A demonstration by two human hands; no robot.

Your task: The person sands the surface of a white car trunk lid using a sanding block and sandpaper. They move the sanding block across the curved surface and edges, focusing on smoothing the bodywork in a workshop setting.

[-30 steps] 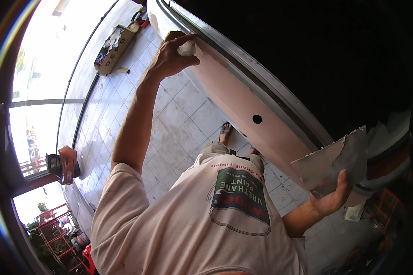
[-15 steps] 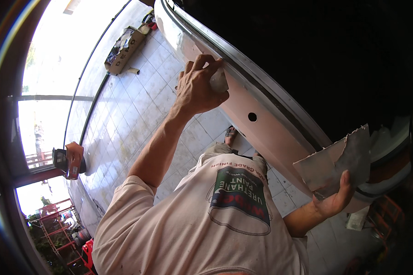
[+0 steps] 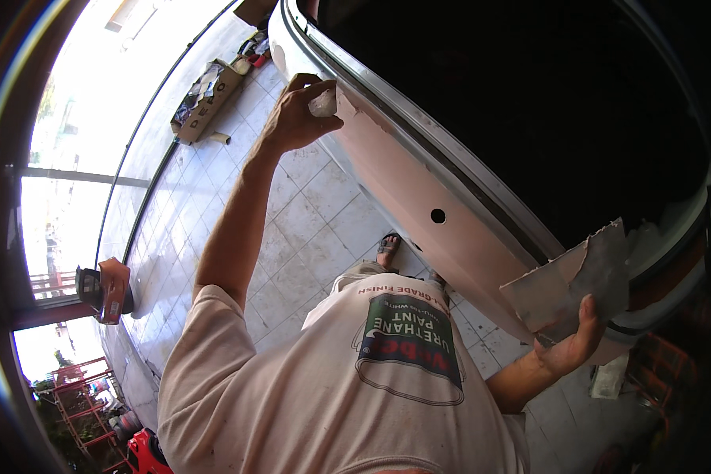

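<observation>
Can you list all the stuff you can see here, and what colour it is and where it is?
panel: one, pinkish with a small round hole, running from the top to the lower right
spreader: one, whitish, pressed to the panel's upper edge
board: one, grey and tan, at right
box: one, brown cardboard, on the floor, upper left
floor: pale tiles, left and centre
can: one, orange, far left
rack: one, red, lower left
foot: one, sandalled, centre
left hand: grip on the spreader
right hand: grip on the board
</observation>
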